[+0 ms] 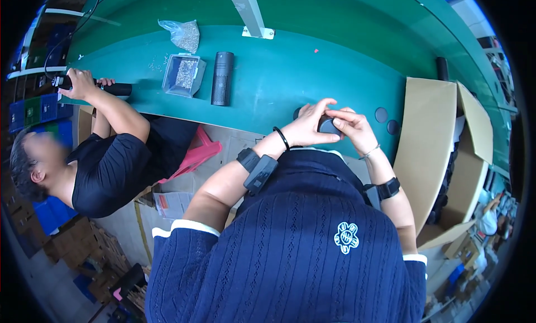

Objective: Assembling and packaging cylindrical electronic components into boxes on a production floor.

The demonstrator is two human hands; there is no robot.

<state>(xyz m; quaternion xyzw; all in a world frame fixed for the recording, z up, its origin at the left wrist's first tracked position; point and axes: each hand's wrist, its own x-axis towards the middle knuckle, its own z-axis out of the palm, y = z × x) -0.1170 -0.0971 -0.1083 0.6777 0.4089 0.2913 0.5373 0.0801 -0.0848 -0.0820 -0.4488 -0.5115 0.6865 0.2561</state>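
My left hand (310,123) is wrapped over a black cylinder (328,126) near the front edge of the green table. The cylinder's round end faces right, and a dark part of it shows past the knuckles on the left. Against that round end press the fingers of my right hand (355,128); whether a separate cap sits there I cannot tell. To the right of my right hand lie two flat black discs, one (381,115) slightly farther back and the other (393,126) closer. A black perforated cylinder (222,80) lies on the table farther left.
A grey bin (184,75) of small metal-coloured pieces sits beside a clear plastic bag (187,36) of similar pieces. At left, a co-worker (111,155) handles a black cylinder (117,89). An open cardboard box (427,139) stands at right. A metal post (247,10) rises behind.
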